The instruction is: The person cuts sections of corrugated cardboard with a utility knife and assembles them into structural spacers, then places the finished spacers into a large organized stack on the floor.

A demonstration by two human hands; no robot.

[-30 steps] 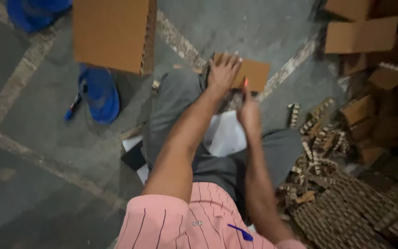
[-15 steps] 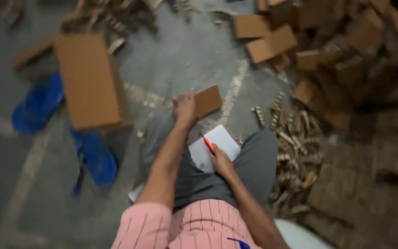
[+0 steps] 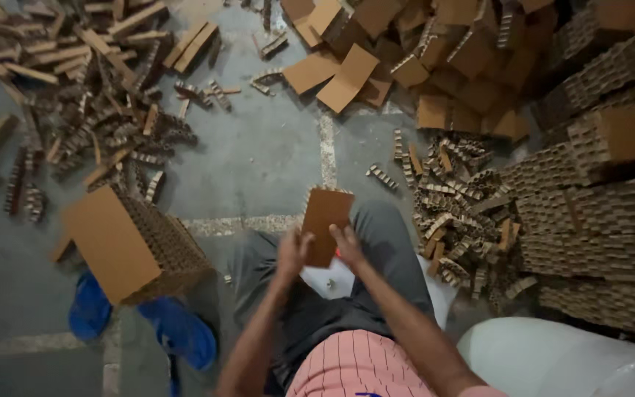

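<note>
Left hand (image 3: 293, 252): we observe it closed on the lower left edge of a brown cardboard piece (image 3: 325, 224), fingers curled against the board. Right hand (image 3: 348, 246): we find it gripping the lower right edge of the same piece, so both hands hold it together. A small red object shows just beside the right hand; we cannot tell what it is.

We locate the cardboard piece above the lap, standing roughly upright with its flat face toward the camera and its corrugated top edge pointing at the floor (image 3: 266, 158) ahead. Beneath the hands we see a white sheet (image 3: 332, 281) lying on the grey trousers (image 3: 384, 250).

Scanning from the left, we note the following:

1. A scatter of wooden strips and corrugated offcuts (image 3: 90, 95) covers the upper left floor.
2. A thick honeycomb cardboard block (image 3: 130, 246) lies tilted near the left knee, its plain brown face up.
3. A pair of blue sandals (image 3: 178, 331) sits just below that block, partly under it.
4. Flat cardboard sheets (image 3: 347, 77) lie piled at the top centre, well apart from the hands.
5. A heap of short corrugated scraps (image 3: 464, 213) sits just beside the right leg.
6. Stacks of honeycomb cardboard panels (image 3: 597, 220) fill the right side.
7. A white plastic sack (image 3: 553, 360) occupies the lower right corner, near the right forearm.
</note>
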